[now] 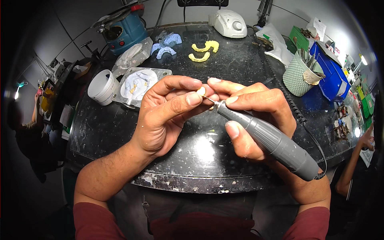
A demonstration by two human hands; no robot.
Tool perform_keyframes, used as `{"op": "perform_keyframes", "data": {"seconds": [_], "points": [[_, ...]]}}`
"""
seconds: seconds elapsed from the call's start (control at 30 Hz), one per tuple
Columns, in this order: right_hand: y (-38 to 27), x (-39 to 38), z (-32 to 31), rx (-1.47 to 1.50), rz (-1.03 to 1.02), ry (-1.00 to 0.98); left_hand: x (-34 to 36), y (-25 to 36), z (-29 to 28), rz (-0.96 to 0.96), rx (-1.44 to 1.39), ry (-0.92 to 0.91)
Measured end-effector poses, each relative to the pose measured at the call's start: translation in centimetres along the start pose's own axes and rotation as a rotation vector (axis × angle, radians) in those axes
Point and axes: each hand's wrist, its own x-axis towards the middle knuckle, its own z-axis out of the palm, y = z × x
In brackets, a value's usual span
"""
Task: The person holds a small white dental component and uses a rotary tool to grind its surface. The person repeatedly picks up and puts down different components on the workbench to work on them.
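A dark, scuffed bench (120, 132) spreads beneath both hands, with a blue machine (125, 31) far beyond the left hand and a white control box (229, 23) straight ahead; yellow dental casts (204, 51) and pale blue ones (166, 45) lie between that box and the hands, a white cup (102, 86) and clear tray (140, 85) just past the left wrist, a green tool holder (298, 74) beyond the right hand. The right hand (256, 116) grips a grey rotary handpiece (270, 140) like a pen, its coiled cord (292, 104) running away behind. The left hand (168, 114) pinches a small pale tooth-like piece (201, 91) at its fingertips, where the thin bur (211, 100) meets it. Clean work here likely needs fingers braced together, light pressure and a steady tip
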Motion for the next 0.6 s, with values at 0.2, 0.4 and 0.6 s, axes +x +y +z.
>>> {"op": "perform_keyframes", "data": {"seconds": [0.2, 0.4, 0.6], "points": [[-0.02, 0.17, -0.22, -0.029, 0.000, -0.023, 0.10, -0.04, -0.01, 0.008, 0.016, -0.014], [0.26, -0.03, 0.10, -0.062, -0.030, -0.009, 0.02, 0.06, -0.11, -0.014, -0.006, -0.012], [0.34, -0.13, 0.09, 0.013, -0.019, 0.017, 0.16, 0.11, 0.03, 0.009, 0.025, 0.008]]}}
